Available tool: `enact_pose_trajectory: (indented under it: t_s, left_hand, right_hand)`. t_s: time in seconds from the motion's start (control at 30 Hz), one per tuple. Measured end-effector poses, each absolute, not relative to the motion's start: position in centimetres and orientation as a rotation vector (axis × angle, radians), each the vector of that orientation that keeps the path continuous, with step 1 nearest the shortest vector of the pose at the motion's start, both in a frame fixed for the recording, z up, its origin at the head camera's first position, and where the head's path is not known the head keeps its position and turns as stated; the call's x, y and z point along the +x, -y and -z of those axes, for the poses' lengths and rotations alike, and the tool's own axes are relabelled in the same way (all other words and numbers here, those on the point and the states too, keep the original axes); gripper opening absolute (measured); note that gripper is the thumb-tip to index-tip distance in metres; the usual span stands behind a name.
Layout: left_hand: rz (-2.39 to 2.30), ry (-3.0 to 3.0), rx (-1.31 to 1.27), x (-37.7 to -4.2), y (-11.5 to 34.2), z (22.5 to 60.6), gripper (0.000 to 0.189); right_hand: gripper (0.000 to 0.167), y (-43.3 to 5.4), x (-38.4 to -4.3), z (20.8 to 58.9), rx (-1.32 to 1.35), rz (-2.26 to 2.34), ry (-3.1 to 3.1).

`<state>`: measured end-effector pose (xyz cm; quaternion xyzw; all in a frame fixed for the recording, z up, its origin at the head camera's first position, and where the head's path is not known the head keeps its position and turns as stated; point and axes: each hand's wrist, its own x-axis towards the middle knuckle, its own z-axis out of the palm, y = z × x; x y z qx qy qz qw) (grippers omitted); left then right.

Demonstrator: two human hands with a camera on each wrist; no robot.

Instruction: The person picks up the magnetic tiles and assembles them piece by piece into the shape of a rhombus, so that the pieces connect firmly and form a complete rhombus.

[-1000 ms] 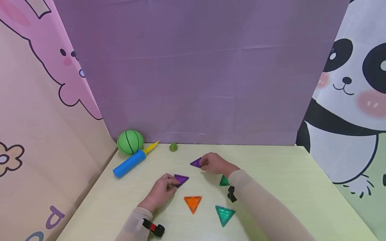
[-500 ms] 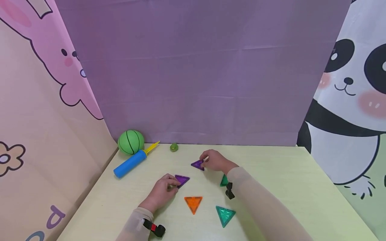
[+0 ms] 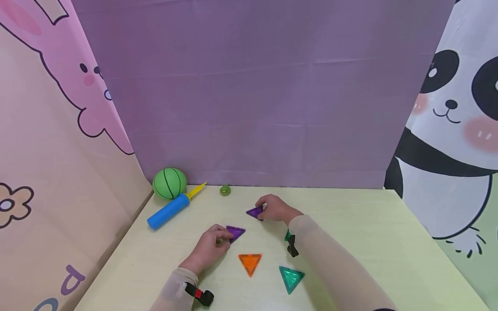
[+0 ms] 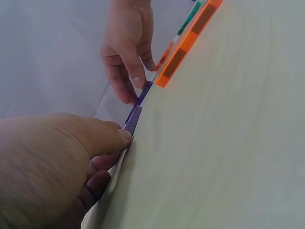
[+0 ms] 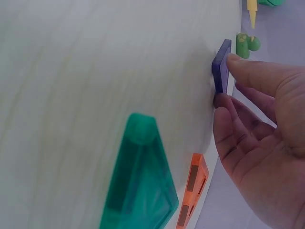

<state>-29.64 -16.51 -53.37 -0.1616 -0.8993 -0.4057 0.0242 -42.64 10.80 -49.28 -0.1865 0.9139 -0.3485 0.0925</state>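
In the head view, my left hand (image 3: 211, 246) pinches a purple triangular magnetic tile (image 3: 235, 233) at its left corner, its thumb visible on the tile (image 4: 134, 120) in the left wrist view. Farther back, my right hand (image 3: 275, 208) holds a second purple triangular tile (image 3: 254, 212) by its right side. The thumb lies against that tile (image 5: 222, 67) in the right wrist view, with fingertips at its lower end. The two purple tiles are apart. Nearer the front lie an orange triangular tile (image 3: 250, 263) and a green triangular tile (image 3: 291, 279).
Another green tile (image 3: 287, 235) is mostly hidden by the right sleeve. At the back left are a green ball (image 3: 169, 183), a blue pump (image 3: 168, 211) with a yellow nozzle, and a small green object (image 3: 225, 190). A purple backdrop (image 3: 249, 95) rises behind the table (image 3: 350, 224).
My right hand and forearm have shifted slightly left, so the sleeve covers more of the rear green tile. The left hand stays on its purple tile.
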Motion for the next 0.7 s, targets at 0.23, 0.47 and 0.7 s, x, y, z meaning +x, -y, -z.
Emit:
enact_pose_trajectory:
  t_s: [0.23,0.47,0.7]
  left_hand:
    - [1.251,2.776,-0.469,-29.83,16.68,53.76,0.026]
    - [1.248,2.777,-0.446,-29.84,16.63,53.80,0.027]
    - [1.269,2.781,-0.484,-29.59,16.46,53.44,0.024]
  right_hand:
    - [0.044,-10.69,-42.49,49.52,-0.543,1.077,-2.694]
    - [0.046,-10.62,-42.37,49.67,-0.515,1.088,-2.708]
    - [0.047,-10.48,-42.19,49.43,-0.540,1.061,-2.765]
